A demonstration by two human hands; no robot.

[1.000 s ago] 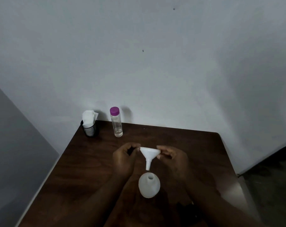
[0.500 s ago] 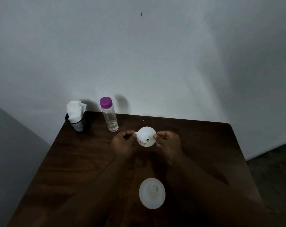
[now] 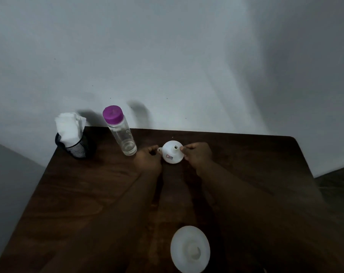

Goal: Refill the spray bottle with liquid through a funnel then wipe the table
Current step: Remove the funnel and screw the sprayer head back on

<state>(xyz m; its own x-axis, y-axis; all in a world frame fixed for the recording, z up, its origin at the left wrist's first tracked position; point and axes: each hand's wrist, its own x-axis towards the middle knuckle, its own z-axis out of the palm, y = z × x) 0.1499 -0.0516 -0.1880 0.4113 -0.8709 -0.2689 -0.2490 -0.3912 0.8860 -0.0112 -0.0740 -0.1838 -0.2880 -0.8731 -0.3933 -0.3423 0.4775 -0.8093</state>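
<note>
A white funnel (image 3: 172,153) with a small sticker sits inverted, spout up, at the far middle of the dark wooden table (image 3: 88,194). My left hand (image 3: 148,159) pinches its left tab and my right hand (image 3: 196,154) holds its right rim. The white spray bottle body (image 3: 190,249), cap off and mouth open, stands near the front edge, seen from above. A clear bottle with a purple cap (image 3: 120,131) holding a little liquid stands left of the funnel.
A black mesh cup with white tissues (image 3: 72,138) stands at the table's far left corner. A pale wall (image 3: 167,66) runs right behind the table. The floor drops away past the right edge.
The funnel went from spout-down above the spray bottle to inverted and farther from the bottle, toward the wall. Both hands moved with it, and the camera tilted down.
</note>
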